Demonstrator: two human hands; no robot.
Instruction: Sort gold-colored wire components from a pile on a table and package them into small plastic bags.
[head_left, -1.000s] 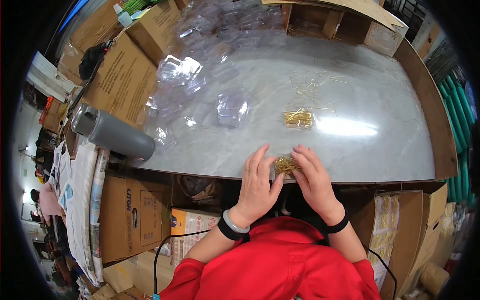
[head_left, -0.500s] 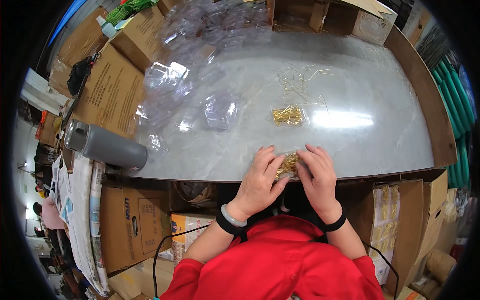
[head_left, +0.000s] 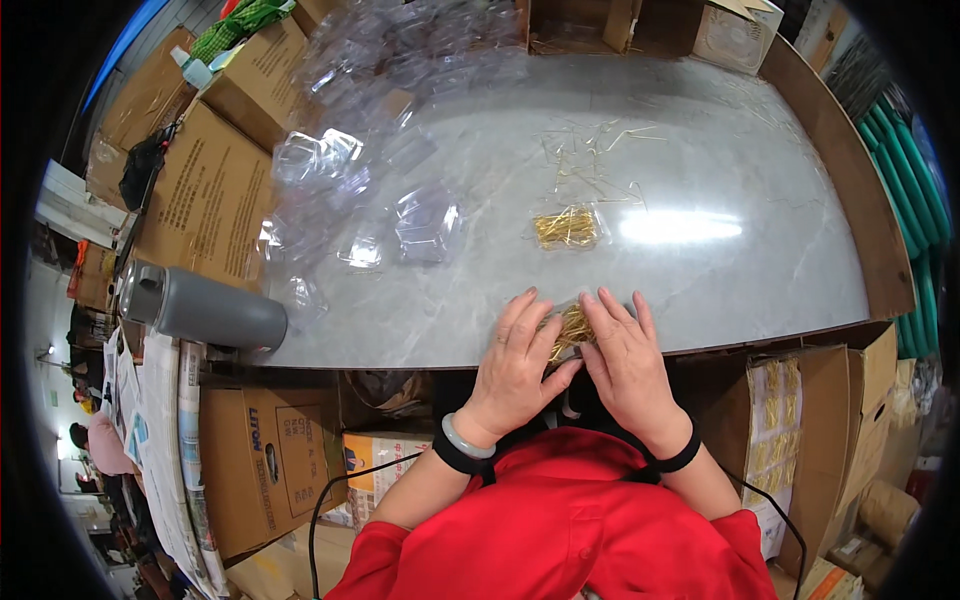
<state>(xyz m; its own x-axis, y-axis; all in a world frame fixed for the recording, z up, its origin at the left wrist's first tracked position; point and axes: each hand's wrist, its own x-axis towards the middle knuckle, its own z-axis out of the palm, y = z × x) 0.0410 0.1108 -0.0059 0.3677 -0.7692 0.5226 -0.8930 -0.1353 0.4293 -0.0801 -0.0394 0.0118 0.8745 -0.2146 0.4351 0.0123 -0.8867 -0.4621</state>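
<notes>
At the table's near edge, a bundle of gold wire hooks [head_left: 573,332] lies between my two hands. My left hand [head_left: 510,365] is curled along its left side, thumb at the near end. From the right, my right hand [head_left: 630,370] presses its fingers over the bundle's other side. Whether clear plastic wraps this bundle is hard to see under the fingers. Farther up the table sits a clear plastic case filled with gold hooks [head_left: 566,229]. Several loose gold hooks [head_left: 588,170] are scattered beyond it.
Clear plastic cases [head_left: 345,165] are heaped across the left of the grey table [head_left: 480,310]. A grey bottle [head_left: 215,305] lies at the left edge. Cardboard walls [head_left: 830,170] border the right, and an open carton with packed gold hooks [head_left: 772,430] stands below.
My right hand's fingers have shifted left and closer over the bundle, covering more of its right side. My left hand keeps nearly the same hold. The view has moved slightly.
</notes>
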